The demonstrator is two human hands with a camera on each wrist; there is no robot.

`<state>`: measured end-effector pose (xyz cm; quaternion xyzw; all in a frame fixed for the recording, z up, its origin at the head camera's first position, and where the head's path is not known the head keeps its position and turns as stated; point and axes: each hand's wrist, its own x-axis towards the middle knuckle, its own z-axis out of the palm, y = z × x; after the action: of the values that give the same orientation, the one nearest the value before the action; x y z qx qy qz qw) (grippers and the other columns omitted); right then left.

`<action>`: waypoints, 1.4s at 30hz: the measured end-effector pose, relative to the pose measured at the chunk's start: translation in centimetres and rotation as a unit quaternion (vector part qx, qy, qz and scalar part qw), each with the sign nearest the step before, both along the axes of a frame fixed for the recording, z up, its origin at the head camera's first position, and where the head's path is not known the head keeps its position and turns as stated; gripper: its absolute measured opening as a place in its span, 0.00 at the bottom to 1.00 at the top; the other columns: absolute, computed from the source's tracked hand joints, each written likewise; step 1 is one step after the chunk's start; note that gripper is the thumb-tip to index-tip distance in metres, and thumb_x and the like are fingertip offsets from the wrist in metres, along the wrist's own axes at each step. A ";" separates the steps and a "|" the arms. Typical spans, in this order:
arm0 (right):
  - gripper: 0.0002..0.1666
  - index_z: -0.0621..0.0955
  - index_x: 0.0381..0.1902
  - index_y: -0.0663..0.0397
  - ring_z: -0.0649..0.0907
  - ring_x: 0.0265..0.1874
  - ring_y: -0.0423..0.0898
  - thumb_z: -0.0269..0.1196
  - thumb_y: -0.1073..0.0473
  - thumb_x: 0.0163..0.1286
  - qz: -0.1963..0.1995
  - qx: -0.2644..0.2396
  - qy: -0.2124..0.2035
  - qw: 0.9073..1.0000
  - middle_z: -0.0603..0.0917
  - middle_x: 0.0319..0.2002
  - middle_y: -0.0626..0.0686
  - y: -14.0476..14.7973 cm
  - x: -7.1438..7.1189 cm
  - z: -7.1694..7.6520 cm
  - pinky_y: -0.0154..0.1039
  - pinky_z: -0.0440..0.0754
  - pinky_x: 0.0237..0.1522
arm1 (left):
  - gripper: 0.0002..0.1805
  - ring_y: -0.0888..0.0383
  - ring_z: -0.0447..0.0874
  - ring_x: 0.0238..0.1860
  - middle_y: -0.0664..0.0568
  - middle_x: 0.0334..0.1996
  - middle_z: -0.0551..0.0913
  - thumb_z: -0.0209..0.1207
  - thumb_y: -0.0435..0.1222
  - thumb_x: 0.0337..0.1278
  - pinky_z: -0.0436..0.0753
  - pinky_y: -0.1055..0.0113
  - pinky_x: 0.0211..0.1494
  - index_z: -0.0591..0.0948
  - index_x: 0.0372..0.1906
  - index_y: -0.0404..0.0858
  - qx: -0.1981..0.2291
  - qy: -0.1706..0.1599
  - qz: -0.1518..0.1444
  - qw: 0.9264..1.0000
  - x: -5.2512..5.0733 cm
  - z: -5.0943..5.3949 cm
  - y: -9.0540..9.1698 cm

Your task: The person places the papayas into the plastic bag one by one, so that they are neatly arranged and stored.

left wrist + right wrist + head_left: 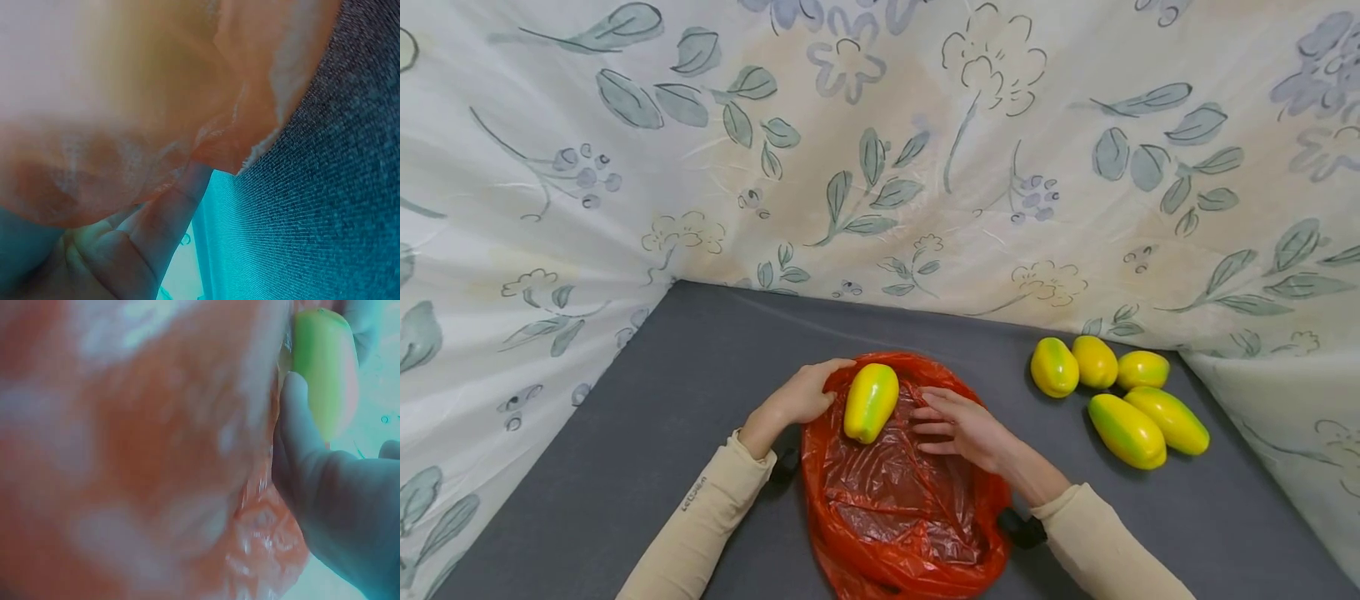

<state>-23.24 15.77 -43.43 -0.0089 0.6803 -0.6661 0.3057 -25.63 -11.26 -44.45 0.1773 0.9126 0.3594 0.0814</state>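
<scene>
A red plastic bag (917,492) lies spread with its mouth rolled open on the dark surface. One yellow-green papaya (871,403) rests on the bag's far left part. My left hand (801,393) grips the bag's left rim beside that papaya; in the left wrist view its finger (169,225) touches the thin film's edge. My right hand (966,429) reaches over the right side of the bag, fingers straight and spread, apart from the papaya. In the right wrist view, blurred red film (156,456) covers much of the picture, with the papaya (325,375) beyond the thumb.
Several more papayas (1127,429) lie grouped on the dark tabletop (685,467) at the right. A floral cloth (880,167) hangs as a wall behind the table and along both sides. Dark wrist devices (1022,528) sit near both cuffs.
</scene>
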 end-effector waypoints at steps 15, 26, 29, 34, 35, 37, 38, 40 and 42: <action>0.38 0.52 0.74 0.58 0.73 0.58 0.57 0.41 0.41 0.77 -0.007 -0.055 -0.008 0.998 0.68 0.63 0.65 4.4 0.0 0.9 0.51 0.74 0.55 | 0.30 0.44 0.74 0.57 0.40 0.60 0.73 0.56 0.21 0.55 0.74 0.50 0.57 0.69 0.66 0.35 -0.001 0.000 0.000 1.000 0.0 -0.1 -0.1; 0.25 0.71 0.61 0.44 0.76 0.55 0.51 0.37 0.41 0.78 -0.016 -0.140 0.000 0.990 0.76 0.58 0.55 8.7 0.4 1.7 0.48 0.74 0.56 | 0.30 0.44 0.73 0.58 0.40 0.61 0.72 0.56 0.22 0.56 0.72 0.50 0.59 0.69 0.66 0.35 -0.003 -0.008 0.000 1.000 0.1 0.1 -0.2; 0.25 0.71 0.59 0.43 0.76 0.55 0.51 0.38 0.40 0.77 -0.031 -0.148 0.000 0.989 0.76 0.58 0.55 9.4 0.4 1.8 0.49 0.74 0.56 | 0.30 0.44 0.73 0.59 0.40 0.61 0.72 0.56 0.22 0.56 0.72 0.50 0.58 0.68 0.66 0.35 -0.003 -0.009 -0.002 1.000 0.0 0.1 -0.1; 0.26 0.69 0.61 0.46 0.77 0.54 0.50 0.35 0.42 0.78 -0.029 -0.173 0.006 0.984 0.77 0.57 0.53 10.7 0.4 1.8 0.48 0.73 0.56 | 0.30 0.44 0.72 0.59 0.40 0.61 0.72 0.56 0.21 0.56 0.72 0.50 0.58 0.69 0.66 0.35 -0.005 -0.006 -0.004 1.000 0.0 0.0 -0.2; 0.27 0.68 0.62 0.47 0.77 0.54 0.49 0.34 0.42 0.78 -0.027 -0.181 0.008 0.983 0.77 0.56 0.53 11.0 0.4 1.8 0.48 0.73 0.56 | 0.30 0.44 0.72 0.59 0.40 0.61 0.73 0.56 0.21 0.56 0.72 0.50 0.58 0.69 0.66 0.34 -0.005 -0.005 -0.005 1.000 0.0 0.0 -0.2; 0.27 0.67 0.64 0.48 0.77 0.54 0.49 0.33 0.43 0.78 -0.024 -0.195 0.013 0.980 0.78 0.56 0.52 11.6 0.5 1.8 0.48 0.73 0.56 | 0.30 0.44 0.73 0.59 0.40 0.61 0.73 0.56 0.21 0.56 0.72 0.50 0.58 0.69 0.66 0.35 -0.003 -0.006 -0.004 1.000 0.0 -0.1 -0.2; 0.27 0.67 0.64 0.48 0.77 0.54 0.49 0.33 0.43 0.78 -0.024 -0.203 0.013 0.979 0.78 0.55 0.52 12.0 0.6 1.8 0.48 0.74 0.56 | 0.30 0.44 0.73 0.59 0.40 0.61 0.73 0.56 0.21 0.56 0.72 0.50 0.58 0.69 0.66 0.35 -0.003 -0.005 -0.004 1.000 0.0 -0.1 -0.2; 0.28 0.69 0.63 0.48 0.78 0.54 0.49 0.34 0.43 0.78 -0.028 -0.220 0.009 0.975 0.79 0.55 0.52 12.7 0.8 1.7 0.48 0.74 0.56 | 0.30 0.44 0.73 0.59 0.40 0.61 0.73 0.56 0.21 0.56 0.72 0.50 0.58 0.69 0.66 0.35 -0.003 -0.006 -0.003 1.000 0.0 -0.1 -0.2; 0.28 0.72 0.62 0.48 0.78 0.54 0.49 0.34 0.43 0.78 -0.031 -0.237 0.002 0.971 0.79 0.55 0.52 13.4 1.0 1.5 0.48 0.73 0.56 | 0.30 0.44 0.73 0.58 0.40 0.60 0.73 0.56 0.21 0.56 0.73 0.49 0.58 0.69 0.66 0.34 -0.006 -0.004 -0.006 1.000 0.0 -0.1 -0.2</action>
<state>-22.25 29.17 -41.88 -0.0614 0.5038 -0.8172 0.2732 -25.60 -11.48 -44.55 0.1807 0.9136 0.3536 0.0878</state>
